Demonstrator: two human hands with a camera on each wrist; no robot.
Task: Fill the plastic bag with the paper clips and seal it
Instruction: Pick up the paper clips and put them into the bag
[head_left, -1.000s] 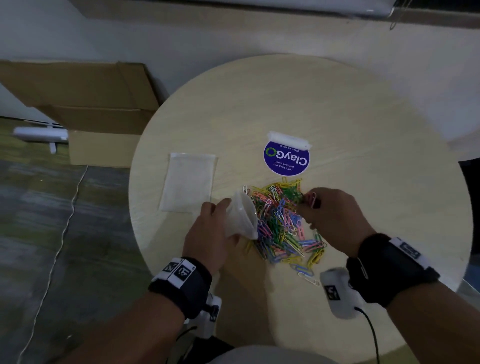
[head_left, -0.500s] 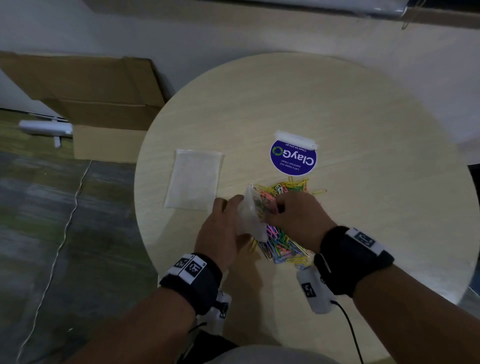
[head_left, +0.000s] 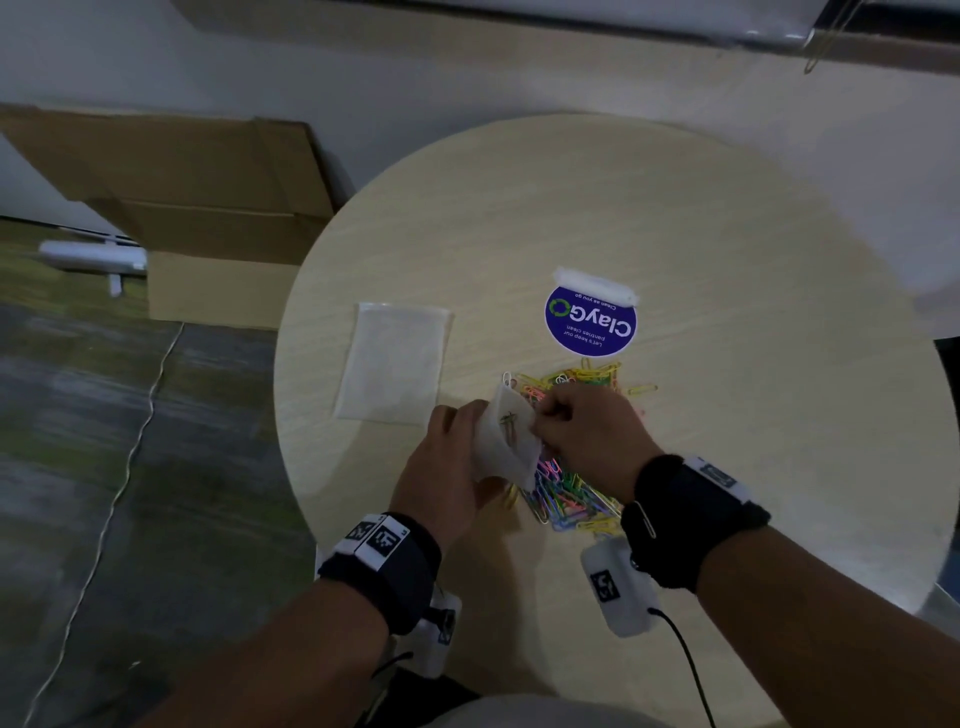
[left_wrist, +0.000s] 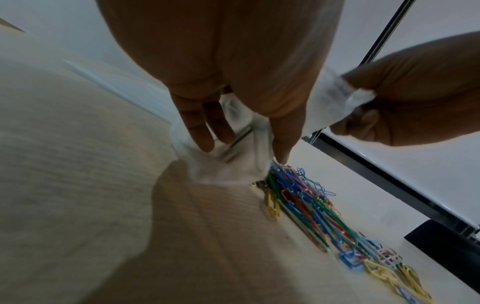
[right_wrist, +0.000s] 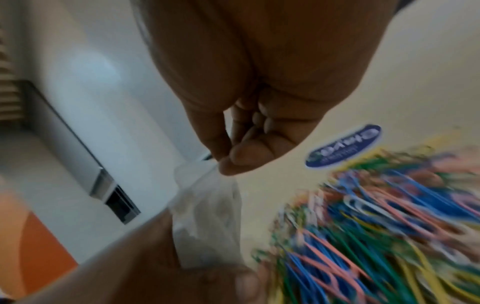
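On the round table (head_left: 727, 260), near its front edge, I see my two hands meeting over one small plastic bag (head_left: 506, 441). My left hand (head_left: 447, 467) holds the bag from its left side; the left wrist view shows two fingers (left_wrist: 205, 127) lying straight along the film and the thumb pressing down at the bag's right edge, its lower corner reaching the pile. My right hand (head_left: 587, 431) is at the bag's right edge, and the right wrist view shows thumb and forefinger pressed together, pinching the film at the bag's mouth (right_wrist: 205, 174); the other fingers are curled into the palm.

I count a few paper clips already inside the bag, visible through the film from the head camera; the exact number is too small to tell. The loose paper clips (head_left: 566, 499) form one multicoloured heap on the table, just right of the bag and partly under my right hand, spilling both farther and nearer than it. I cannot count them.

One second bag (head_left: 392, 364) lies flat to the left, apart from my hands. One round blue sticker (head_left: 589, 327) sits just beyond the heap, with one white strip (head_left: 595, 286) along its far edge. Only the head view shows the flat bag and a cardboard box (head_left: 208, 208) on the floor at far left; the right wrist view is blurred.
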